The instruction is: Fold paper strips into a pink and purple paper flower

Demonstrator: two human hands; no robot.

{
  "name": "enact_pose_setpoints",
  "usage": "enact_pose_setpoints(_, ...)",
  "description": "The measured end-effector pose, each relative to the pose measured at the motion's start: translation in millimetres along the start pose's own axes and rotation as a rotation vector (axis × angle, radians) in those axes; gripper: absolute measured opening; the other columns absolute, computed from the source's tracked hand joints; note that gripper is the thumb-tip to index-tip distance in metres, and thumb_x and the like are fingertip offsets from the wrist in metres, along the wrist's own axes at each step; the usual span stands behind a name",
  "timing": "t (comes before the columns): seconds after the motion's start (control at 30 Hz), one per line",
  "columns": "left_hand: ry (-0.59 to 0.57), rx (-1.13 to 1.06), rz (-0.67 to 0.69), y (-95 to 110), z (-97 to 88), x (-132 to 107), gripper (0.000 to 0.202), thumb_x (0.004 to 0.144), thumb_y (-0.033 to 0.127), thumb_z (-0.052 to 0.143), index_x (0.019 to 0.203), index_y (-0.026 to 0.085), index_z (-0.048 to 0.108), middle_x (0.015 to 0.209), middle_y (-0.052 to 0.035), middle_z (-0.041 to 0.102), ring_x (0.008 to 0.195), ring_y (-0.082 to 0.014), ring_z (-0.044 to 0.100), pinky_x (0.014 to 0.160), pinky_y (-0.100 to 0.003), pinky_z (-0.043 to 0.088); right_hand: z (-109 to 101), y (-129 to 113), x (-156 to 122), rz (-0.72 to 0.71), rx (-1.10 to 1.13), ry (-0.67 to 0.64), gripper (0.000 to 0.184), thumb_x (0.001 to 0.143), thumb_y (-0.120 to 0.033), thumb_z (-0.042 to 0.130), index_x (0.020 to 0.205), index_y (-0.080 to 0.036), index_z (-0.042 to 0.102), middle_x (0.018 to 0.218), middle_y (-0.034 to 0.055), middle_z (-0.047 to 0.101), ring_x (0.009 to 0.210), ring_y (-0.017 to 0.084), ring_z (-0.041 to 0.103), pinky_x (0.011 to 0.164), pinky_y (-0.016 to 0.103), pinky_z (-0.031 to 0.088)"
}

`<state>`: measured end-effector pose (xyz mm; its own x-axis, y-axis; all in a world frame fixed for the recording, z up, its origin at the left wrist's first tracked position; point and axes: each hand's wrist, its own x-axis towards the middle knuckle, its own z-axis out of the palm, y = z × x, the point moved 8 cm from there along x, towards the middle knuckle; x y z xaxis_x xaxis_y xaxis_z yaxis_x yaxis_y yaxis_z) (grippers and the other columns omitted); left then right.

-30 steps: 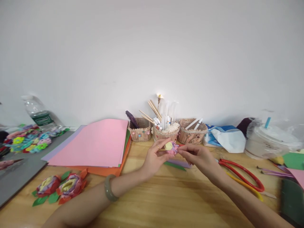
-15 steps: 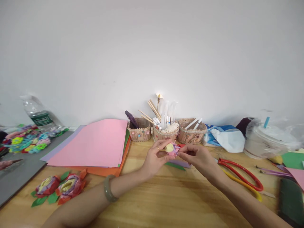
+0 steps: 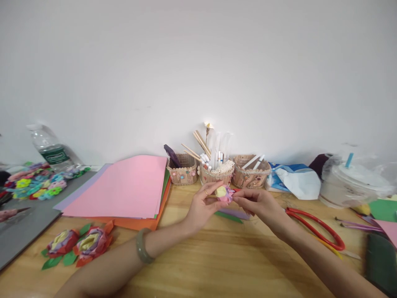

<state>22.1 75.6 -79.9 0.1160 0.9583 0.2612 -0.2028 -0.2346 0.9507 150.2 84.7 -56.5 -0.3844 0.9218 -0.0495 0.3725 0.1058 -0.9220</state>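
A small paper flower (image 3: 226,195) with a pale yellow centre and pink and lilac petals is held above the wooden table (image 3: 198,265). My left hand (image 3: 203,207) grips it from the left between thumb and fingers. From the right, my right hand (image 3: 256,203) pinches at the petal edge with thumb and index finger. A bit of red shows by the right fingertips; whether it is a separate piece I cannot tell. Below the hands lie a green paper strip (image 3: 229,217) and a lilac strip (image 3: 237,213), partly hidden.
Two finished-looking paper flowers (image 3: 91,244) lie at the left, before a stack of coloured paper (image 3: 124,190). Decorated baskets (image 3: 182,176) with sticks and pens line the wall. Red-handled scissors (image 3: 316,227), a lidded cup (image 3: 350,186) and a tissue pack (image 3: 294,178) are on the right.
My right hand and forearm have shifted slightly to the right, its fingertips still at the petals. The left hand and flower have barely moved.
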Motion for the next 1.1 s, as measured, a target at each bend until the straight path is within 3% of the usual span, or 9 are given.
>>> enact_pose_setpoints(0.2,-0.014,0.081,0.060,7,1.4,-2,0.046,0.065,0.026,0.070,0.110,0.025,0.060,0.112,-0.0063,0.048,0.102,-0.0180,0.054,0.088,-0.031,0.048,-3,-21,-14,-0.265,-0.444,0.271,0.020,0.078,-0.028,0.048,0.070,-0.017,0.064,0.063,0.0029,0.057,0.055,0.014,0.048,0.051,0.025,0.035)
enact_pose_setpoints(0.3,-0.019,0.116,0.067,8,1.8,-2,0.045,0.066,0.027,0.069,0.110,0.025,0.060,0.113,-0.0067,0.049,0.103,-0.0182,0.054,0.089,-0.032,0.048,-2,-25,-20,-0.319,-0.520,0.335,0.020,0.079,-0.028,0.049,0.075,-0.017,0.065,0.067,0.0044,0.058,0.058,0.015,0.049,0.053,0.026,0.036)
enact_pose_setpoints(0.37,-0.011,0.126,0.062,7,0.9,-2,0.045,0.066,0.027,0.068,0.110,0.025,0.060,0.113,-0.0070,0.049,0.103,-0.0184,0.053,0.089,-0.032,0.048,-2,-21,-17,-0.275,-0.412,0.279,0.021,0.079,-0.031,0.050,0.075,-0.017,0.065,0.066,0.0038,0.058,0.057,0.014,0.049,0.052,0.026,0.035)
enact_pose_setpoints(0.5,0.015,0.088,0.056,5,-2.1,0,0.045,0.067,0.027,0.068,0.110,0.025,0.059,0.112,-0.0065,0.049,0.100,-0.0178,0.055,0.086,-0.032,0.050,3,-6,-6,-0.090,0.005,0.048,0.029,0.079,-0.040,0.051,0.073,-0.015,0.063,0.051,-0.0027,0.046,0.048,0.010,0.040,0.047,0.023,0.031)
enact_pose_setpoints(0.63,0.017,0.071,0.051,3,-2.8,0,0.044,0.066,0.027,0.069,0.109,0.024,0.060,0.111,-0.0066,0.049,0.098,-0.0178,0.055,0.083,-0.031,0.051,5,1,-2,-0.015,0.180,-0.025,0.032,0.073,-0.044,0.058,0.063,-0.014,0.060,0.047,-0.0046,0.041,0.046,0.008,0.034,0.046,0.023,0.026)
enact_pose_setpoints(0.87,0.009,0.050,0.055,4,-1.7,0,0.046,0.065,0.027,0.070,0.110,0.024,0.059,0.113,-0.0062,0.048,0.097,-0.0172,0.056,0.084,-0.032,0.051,4,6,-1,0.045,0.163,0.065,0.033,0.068,-0.046,0.061,0.070,-0.013,0.064,0.044,-0.0044,0.044,0.043,0.008,0.037,0.045,0.023,0.028)
enact_pose_setpoints(1.1,0.010,-0.003,-0.009,1,0.1,0,0.046,0.064,0.028,0.070,0.109,0.021,0.059,0.115,-0.0081,0.051,0.093,-0.0178,0.059,0.082,-0.032,0.051,4,-3,-5,-0.135,-0.055,0.126,0.031,0.083,-0.043,0.045,0.074,-0.017,0.059,0.050,-0.0038,0.046,0.047,0.010,0.044,0.047,0.022,0.036)
